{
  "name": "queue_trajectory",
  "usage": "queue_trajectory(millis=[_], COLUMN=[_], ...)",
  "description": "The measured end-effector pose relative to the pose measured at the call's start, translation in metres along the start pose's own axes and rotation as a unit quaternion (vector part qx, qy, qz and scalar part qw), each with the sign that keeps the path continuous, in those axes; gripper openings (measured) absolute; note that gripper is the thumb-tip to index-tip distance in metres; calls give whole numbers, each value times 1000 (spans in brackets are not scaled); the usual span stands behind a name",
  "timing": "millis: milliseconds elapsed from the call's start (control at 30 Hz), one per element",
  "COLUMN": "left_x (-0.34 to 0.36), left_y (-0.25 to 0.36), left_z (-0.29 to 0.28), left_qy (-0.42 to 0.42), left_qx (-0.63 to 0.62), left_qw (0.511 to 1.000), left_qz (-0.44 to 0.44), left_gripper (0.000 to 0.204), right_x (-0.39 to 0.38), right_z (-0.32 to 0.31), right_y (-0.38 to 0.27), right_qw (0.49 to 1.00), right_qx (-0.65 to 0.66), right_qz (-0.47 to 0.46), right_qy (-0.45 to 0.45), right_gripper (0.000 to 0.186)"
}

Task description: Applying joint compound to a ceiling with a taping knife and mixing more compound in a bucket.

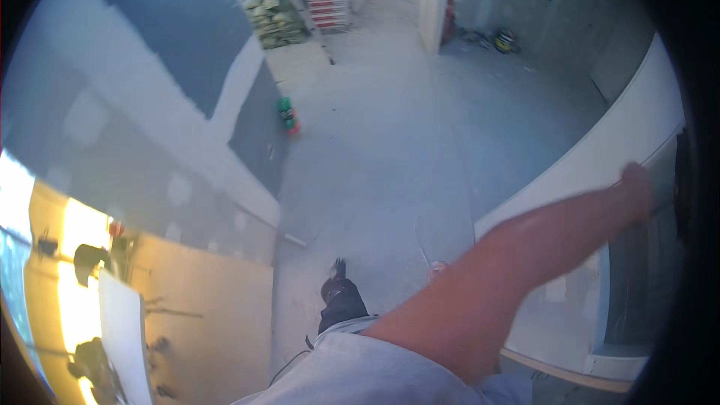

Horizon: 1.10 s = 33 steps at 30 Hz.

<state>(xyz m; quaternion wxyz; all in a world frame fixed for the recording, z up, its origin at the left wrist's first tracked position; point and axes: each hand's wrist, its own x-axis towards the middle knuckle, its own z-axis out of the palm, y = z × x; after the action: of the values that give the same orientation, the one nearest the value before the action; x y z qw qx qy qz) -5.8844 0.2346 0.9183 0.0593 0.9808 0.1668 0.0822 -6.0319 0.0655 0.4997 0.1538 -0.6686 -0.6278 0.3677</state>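
My bare right arm reaches across from the lower middle to the right side. At its end, my right hand is beside a dark, framed panel or opening in the pale wall. Its fingers are blurred and partly turned away, so I cannot make out their pose, whether they touch the frame, or whether anything is in them. My left hand is out of the picture. Below me appear my light grey shirt and a dark boot on the floor.
A partly painted plasterboard wall runs along the left. By its corner stand green and orange containers. A white strip lies on the floor. Farther back are stacked sacks, a red-and-white stack and a yellow-black object.
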Motion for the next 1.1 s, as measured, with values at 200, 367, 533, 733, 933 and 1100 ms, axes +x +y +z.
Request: queue_trajectory(millis=[200, 367, 533, 733, 933, 1100], left_x=[-113, -220, -174, -140, -165, -30], left_y=[-454, -817, -1133, -1516, -1712, -1838], left_z=[25, 28, 69, 239, 320, 308], left_qy=[-2, -194, -275, -218, -73, -81], left_qx=[-190, -239, -333, -342, -184, -459], left_qw=[981, 951, 888, 870, 572, 391], left_qz=[39, 40, -155, -281, -796, -794], left_gripper=[44, 61, 54, 47, 53, 39], right_x=[264, 355, 636, 977, 1401, 1893], right_z=[138, 157, 31, -69, -299, -595], right_y=[139, 69, -40, -30, 106, 104], right_qw=[973, 937, 934, 934, 946, 887], right_qx=[-199, -347, 89, 91, -201, 259], right_qz=[110, 22, 346, 340, -25, 323], right_qy=[-46, -24, -16, -58, -252, 205], right_gripper=[24, 18, 21, 25, 29, 34])
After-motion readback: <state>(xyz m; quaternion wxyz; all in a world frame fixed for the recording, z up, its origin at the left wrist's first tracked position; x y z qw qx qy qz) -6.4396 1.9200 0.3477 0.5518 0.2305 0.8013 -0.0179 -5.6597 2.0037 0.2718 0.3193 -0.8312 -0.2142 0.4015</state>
